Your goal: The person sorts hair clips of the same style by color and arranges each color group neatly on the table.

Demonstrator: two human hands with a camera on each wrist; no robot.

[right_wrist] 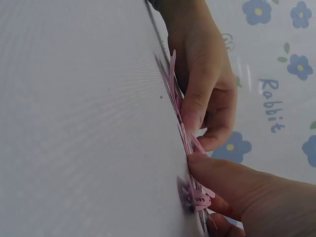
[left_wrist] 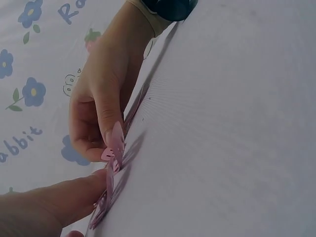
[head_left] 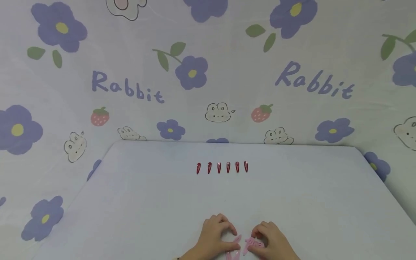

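At the near edge of the head view, my left hand (head_left: 213,236) pinches a pink hair clip (head_left: 233,255) between thumb and fingers. Close beside it on the right, my right hand (head_left: 272,240) holds another pink hair clip (head_left: 255,243), which has slots cut through it. The right wrist view shows the slotted clip (right_wrist: 200,199) under the right thumb, with slim pink prongs by the left fingertips. In the left wrist view, pink pieces (left_wrist: 117,140) almost meet between the two thumbs. Fingers partly hide both clips. Several red snap hair clips (head_left: 219,167) lie in a row farther back.
A white table (head_left: 130,202) carries everything, its back edge running below the cloth. Behind and around hangs a pale cloth (head_left: 227,47) printed with purple flowers, rabbits and strawberries. A dark band (left_wrist: 170,9) circles the right wrist.
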